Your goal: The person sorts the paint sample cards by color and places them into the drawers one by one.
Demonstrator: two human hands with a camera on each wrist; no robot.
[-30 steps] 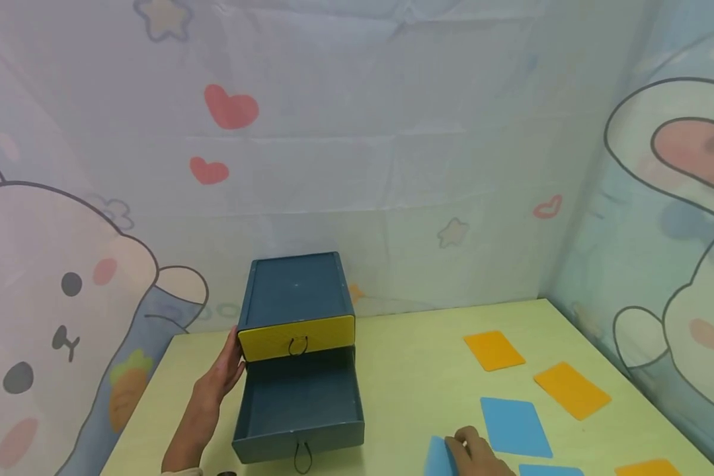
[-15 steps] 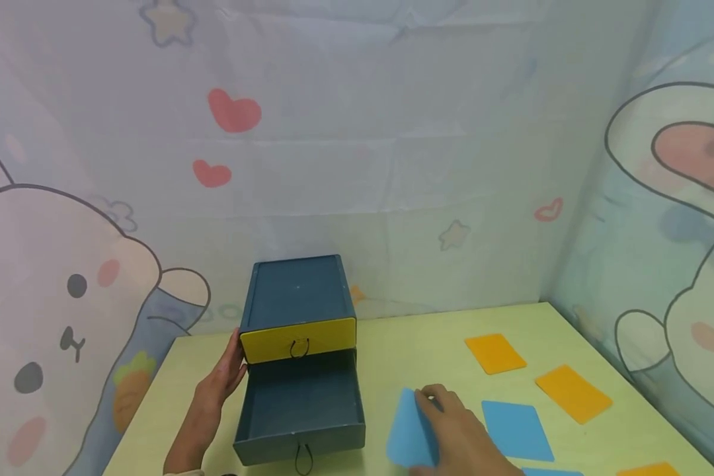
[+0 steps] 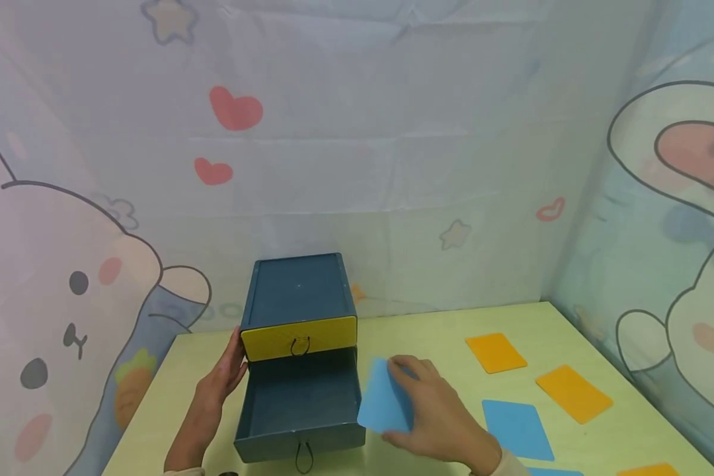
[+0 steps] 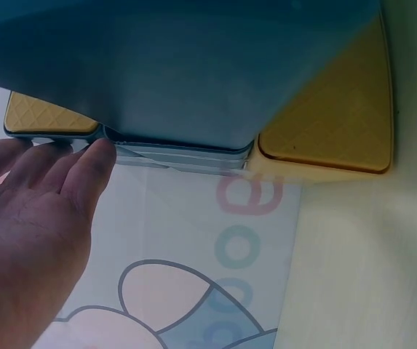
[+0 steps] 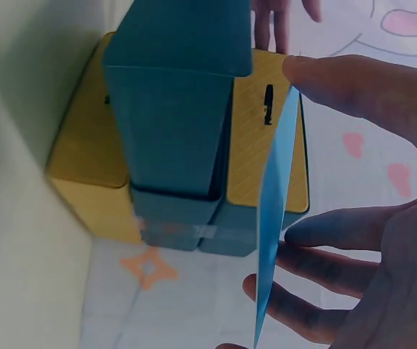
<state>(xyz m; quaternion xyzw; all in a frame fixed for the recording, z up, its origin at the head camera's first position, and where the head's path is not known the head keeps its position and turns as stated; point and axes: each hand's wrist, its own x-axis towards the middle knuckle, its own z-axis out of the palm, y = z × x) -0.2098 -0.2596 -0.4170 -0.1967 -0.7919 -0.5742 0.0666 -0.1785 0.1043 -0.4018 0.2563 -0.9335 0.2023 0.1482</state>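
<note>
A small dark blue drawer cabinet [image 3: 297, 291] has a yellow top drawer front [image 3: 300, 338] with a black loop pull. Below it the blue drawer [image 3: 303, 400] is pulled far out, its visible floor bare. Straight fingers of my left hand [image 3: 217, 373] touch the cabinet's left side by the top drawer; the left wrist view shows the palm [image 4: 33, 225] with fingertips at the edge. My right hand [image 3: 431, 410] pinches a blue card [image 3: 385, 400] between thumb and fingers, just right of the pulled-out drawer. In the right wrist view the card [image 5: 272, 196] appears nearly edge-on.
On the pale yellow table [image 3: 419, 337] lie orange cards [image 3: 496, 352] and blue cards [image 3: 517, 428] at the right. A lower yellow drawer front [image 5: 95, 127] shows beneath the open drawer in the right wrist view. A printed cloth [image 3: 333, 132] hangs behind.
My right hand has carried the blue card up and left from the table's front, close to the drawer's right side. My left hand has stayed at the cabinet.
</note>
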